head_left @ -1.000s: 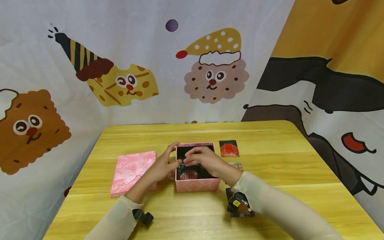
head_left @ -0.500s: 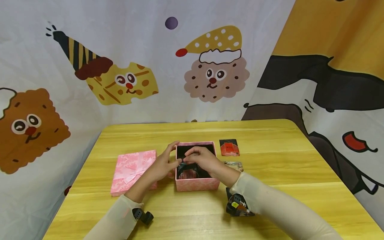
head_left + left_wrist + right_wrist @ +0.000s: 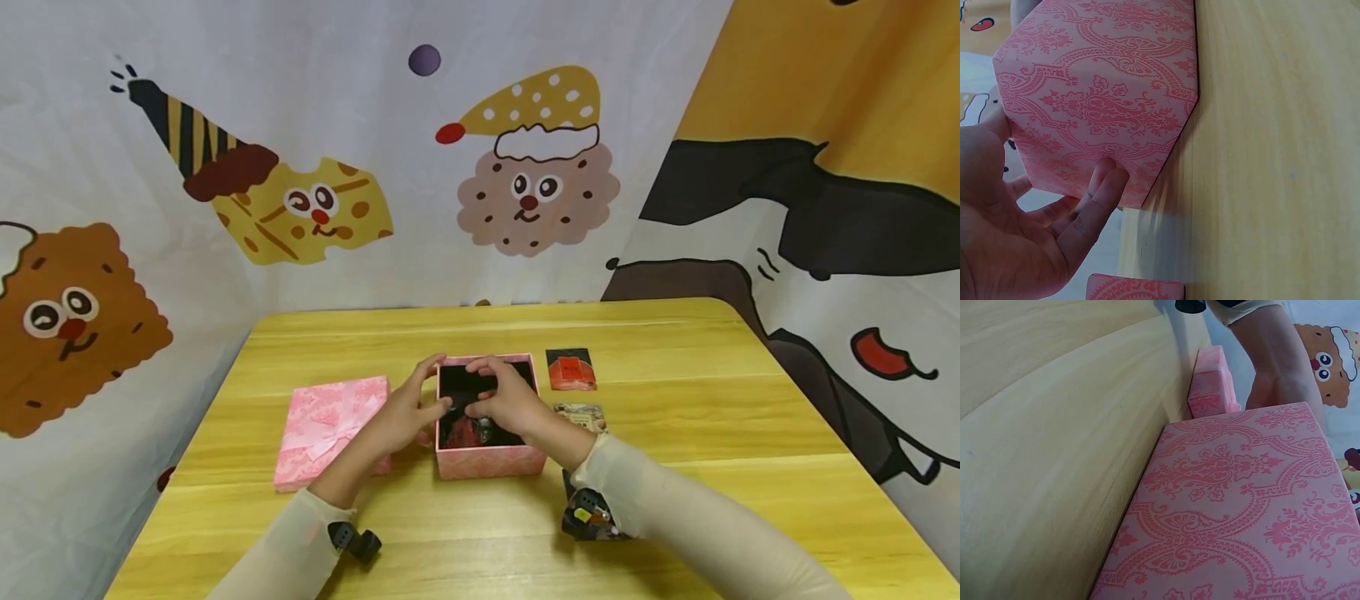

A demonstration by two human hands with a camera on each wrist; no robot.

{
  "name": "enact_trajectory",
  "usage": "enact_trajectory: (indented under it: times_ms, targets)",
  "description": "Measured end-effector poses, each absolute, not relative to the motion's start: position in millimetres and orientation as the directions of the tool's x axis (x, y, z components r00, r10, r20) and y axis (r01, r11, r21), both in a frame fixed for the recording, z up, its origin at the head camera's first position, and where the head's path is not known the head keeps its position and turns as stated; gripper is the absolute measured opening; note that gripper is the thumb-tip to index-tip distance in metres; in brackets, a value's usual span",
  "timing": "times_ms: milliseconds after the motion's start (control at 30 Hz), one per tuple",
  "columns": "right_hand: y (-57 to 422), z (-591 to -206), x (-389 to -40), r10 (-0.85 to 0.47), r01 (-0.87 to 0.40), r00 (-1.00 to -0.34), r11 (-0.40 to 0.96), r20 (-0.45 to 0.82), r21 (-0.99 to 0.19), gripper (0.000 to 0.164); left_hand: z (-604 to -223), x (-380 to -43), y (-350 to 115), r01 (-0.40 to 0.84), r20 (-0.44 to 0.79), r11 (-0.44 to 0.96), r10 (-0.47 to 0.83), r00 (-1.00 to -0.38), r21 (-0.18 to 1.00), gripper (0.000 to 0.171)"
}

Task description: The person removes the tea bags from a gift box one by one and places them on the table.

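Note:
A pink patterned box (image 3: 491,462) with a black inside stands lidless mid-table. My left hand (image 3: 408,412) grips its left wall, the thumb over the rim and the fingers along the outside. In the left wrist view, fingertips (image 3: 1110,175) rest against the patterned side (image 3: 1104,94). My right hand (image 3: 513,408) reaches over the right rim into the box, thumb and forefinger spread apart. Just below the thumb, a dark and red packet (image 3: 463,433) lies in the box. The right wrist view shows the box's outer wall (image 3: 1229,506); the right hand is out of that view.
The pink lid (image 3: 330,433) with its ribbon bow lies left of the box. To the right are a black and red packet (image 3: 570,369), a patterned packet (image 3: 585,417) and a dark packet (image 3: 567,483) mostly hidden under the right wrist. A printed cloth (image 3: 337,108) hangs behind the table.
My right hand's forefinger and thumb have spread apart, and the hand has shifted slightly. The packet in the box now looks darker and redder. The left hand has kept its place.

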State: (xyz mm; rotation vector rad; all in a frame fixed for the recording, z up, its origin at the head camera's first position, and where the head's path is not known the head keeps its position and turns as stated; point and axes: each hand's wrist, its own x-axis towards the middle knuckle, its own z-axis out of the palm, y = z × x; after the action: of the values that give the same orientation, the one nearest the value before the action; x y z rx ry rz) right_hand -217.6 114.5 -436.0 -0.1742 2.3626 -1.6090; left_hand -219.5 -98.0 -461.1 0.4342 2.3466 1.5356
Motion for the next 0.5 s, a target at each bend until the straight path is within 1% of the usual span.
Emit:
enact_trajectory:
  times_ms: [133, 267, 367, 500]
  targets:
    - [113.9, -436.5, -217.2, -0.321, 0.084, -0.92, 0.401, -0.226, -0.912, 0.07, -461.6, -219.0, -98.4, 0.09, -0.084, 0.382, 0.416, -0.905, 0.92, 0.074]
    - [113.6, -436.5, -216.7, -0.394, 0.128, -0.869, 0.404, -0.299, -0.906, 0.075, -462.9, -219.3, -99.0, 0.097, -0.081, 0.389, 0.416, -0.906, 0.916, 0.074]
    - [113.4, -436.9, -216.4, -0.41, 0.137, -0.858, 0.399, -0.31, -0.907, 0.072, -463.9, -219.6, -99.3, 0.096, -0.083, 0.393, 0.416, -0.906, 0.914, 0.074]
    - [113.0, -437.1, -215.7, -0.382, 0.112, -0.88, 0.411, -0.282, -0.905, 0.058, -464.3, -220.1, -99.2, 0.098, -0.081, 0.395, 0.413, -0.907, 0.914, 0.073]
